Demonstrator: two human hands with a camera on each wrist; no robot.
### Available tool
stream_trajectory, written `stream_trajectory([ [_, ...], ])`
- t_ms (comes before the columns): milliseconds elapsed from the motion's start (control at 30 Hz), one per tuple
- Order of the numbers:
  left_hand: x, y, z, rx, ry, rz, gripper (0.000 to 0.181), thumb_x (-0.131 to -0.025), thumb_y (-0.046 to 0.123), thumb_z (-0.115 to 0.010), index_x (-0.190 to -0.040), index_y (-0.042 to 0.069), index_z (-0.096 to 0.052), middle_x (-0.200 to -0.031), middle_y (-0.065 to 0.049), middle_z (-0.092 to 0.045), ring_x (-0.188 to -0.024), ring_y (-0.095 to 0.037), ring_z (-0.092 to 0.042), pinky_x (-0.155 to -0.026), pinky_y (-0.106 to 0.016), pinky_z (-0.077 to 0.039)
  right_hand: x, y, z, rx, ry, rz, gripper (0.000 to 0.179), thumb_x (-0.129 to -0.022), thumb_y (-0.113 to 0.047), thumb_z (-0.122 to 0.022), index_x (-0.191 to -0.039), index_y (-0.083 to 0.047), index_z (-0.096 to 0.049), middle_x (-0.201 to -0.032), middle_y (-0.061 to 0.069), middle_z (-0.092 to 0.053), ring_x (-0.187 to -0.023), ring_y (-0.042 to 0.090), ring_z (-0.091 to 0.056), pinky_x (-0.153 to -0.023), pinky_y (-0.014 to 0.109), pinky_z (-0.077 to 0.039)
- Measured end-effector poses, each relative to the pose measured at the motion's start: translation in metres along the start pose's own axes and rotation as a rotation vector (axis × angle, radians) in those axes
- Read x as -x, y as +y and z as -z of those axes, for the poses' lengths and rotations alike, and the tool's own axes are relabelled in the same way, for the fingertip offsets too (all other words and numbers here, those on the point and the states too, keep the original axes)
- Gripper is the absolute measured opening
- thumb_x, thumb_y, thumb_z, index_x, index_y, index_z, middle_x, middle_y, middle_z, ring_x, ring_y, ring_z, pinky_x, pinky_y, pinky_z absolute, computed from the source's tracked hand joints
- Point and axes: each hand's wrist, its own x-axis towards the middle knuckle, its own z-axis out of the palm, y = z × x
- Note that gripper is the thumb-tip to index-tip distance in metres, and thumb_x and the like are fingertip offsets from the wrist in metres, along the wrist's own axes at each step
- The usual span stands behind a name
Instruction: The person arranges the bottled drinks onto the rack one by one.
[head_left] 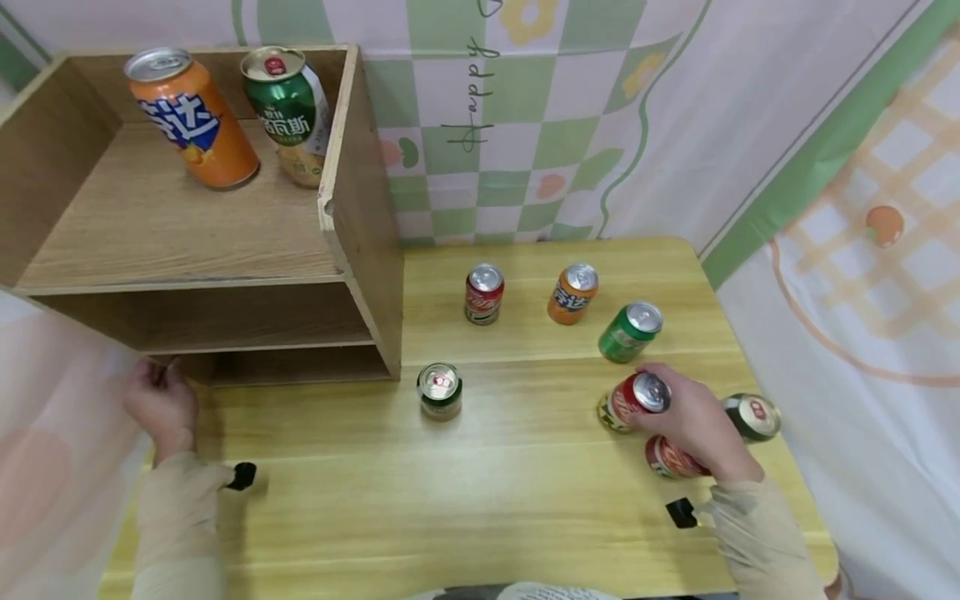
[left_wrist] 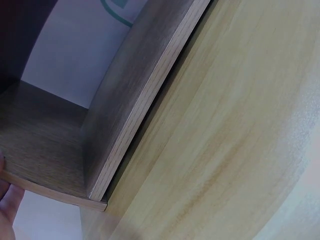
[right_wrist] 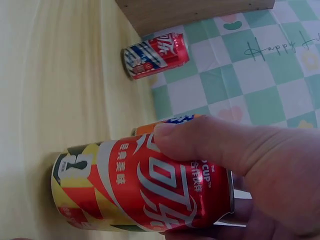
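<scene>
At the right of the table, my right hand (head_left: 693,412) grips a red-and-yellow cola can (head_left: 626,402). In the right wrist view, its thumb lies across the upper part of the cola can (right_wrist: 145,185); whether the base touches the table cannot be told. Beside that hand are another red can (head_left: 670,458), partly hidden by it, and a dark green can (head_left: 753,417). My left hand (head_left: 161,400) holds the lower left edge of the wooden shelf (head_left: 180,258). The left wrist view shows fingertips on both sides of the shelf's side panel (left_wrist: 55,194).
Up on the shelf stand an orange soda can (head_left: 202,125) and a green-and-gold can (head_left: 288,117). Several more cans are on the table (head_left: 487,500): a red one (head_left: 484,294), a small orange one (head_left: 572,293), a green one (head_left: 630,332) and a gold-topped one (head_left: 439,391).
</scene>
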Motion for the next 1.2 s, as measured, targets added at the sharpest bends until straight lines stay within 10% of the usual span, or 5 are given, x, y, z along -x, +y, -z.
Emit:
stream_trajectory([
  [700, -0.001, -0.005, -0.002, 0.029, -0.015, 0.028, 0.007, -0.091, -0.003, -0.060, -0.088, -0.008, -0.063, -0.071, 0.036, -0.047, -0.073, 0.014, -0.047, -0.073, -0.009, -0.038, -0.011, -0.088, 0.107, 0.157, 0.113, 0.271, 0.075, -0.073, -0.026, -0.092, -0.138, -0.008, -0.059, -0.101, 0.016, -0.073, -0.082, 0.025, -0.068, -0.066, 0.035, -0.053],
  [1200, 0.000, -0.002, -0.004, 0.007, -0.033, 0.053, 0.014, -0.094, -0.001, -0.060, -0.098, -0.013, -0.065, -0.076, 0.035, -0.049, -0.076, 0.016, -0.048, -0.076, -0.009, -0.041, -0.029, -0.171, 0.178, 0.115, 0.126, 0.258, 0.071, -0.078, -0.026, -0.089, -0.142, -0.025, -0.059, -0.111, 0.015, -0.071, -0.083, 0.015, -0.063, -0.064, 0.015, -0.045],
])
